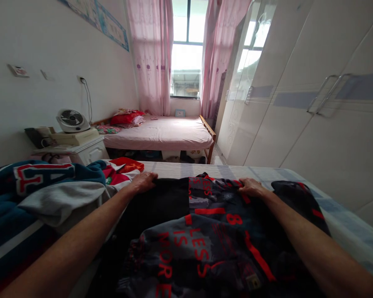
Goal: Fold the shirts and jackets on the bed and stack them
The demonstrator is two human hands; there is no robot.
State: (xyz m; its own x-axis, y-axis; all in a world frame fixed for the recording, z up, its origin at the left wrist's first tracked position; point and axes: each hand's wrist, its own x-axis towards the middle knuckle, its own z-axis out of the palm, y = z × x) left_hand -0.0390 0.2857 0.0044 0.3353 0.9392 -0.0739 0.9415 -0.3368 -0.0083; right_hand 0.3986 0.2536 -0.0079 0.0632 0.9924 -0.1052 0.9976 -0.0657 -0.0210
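Spread over the near bed lies a black and dark grey garment (205, 240) with red lettering and stripes, probably a jacket or shirt. My left hand (145, 182) is closed on its far left edge. At the far right edge, my right hand (251, 187) grips the same cloth. One dark part (298, 198) of it stretches out beyond my right forearm. Its near end runs out of the picture. Left of my left forearm is a heap of other clothes, among them a teal garment (6, 198) with a letter patch and a grey cloth (68, 205).
The near bed has a pale blue striped sheet (351, 231). Beyond it stands a second bed (161, 132) with pink bedding. A small fan (73, 120) sits on a white bedside cabinet (96, 149) at left. White wardrobes (286, 128) line the right wall.
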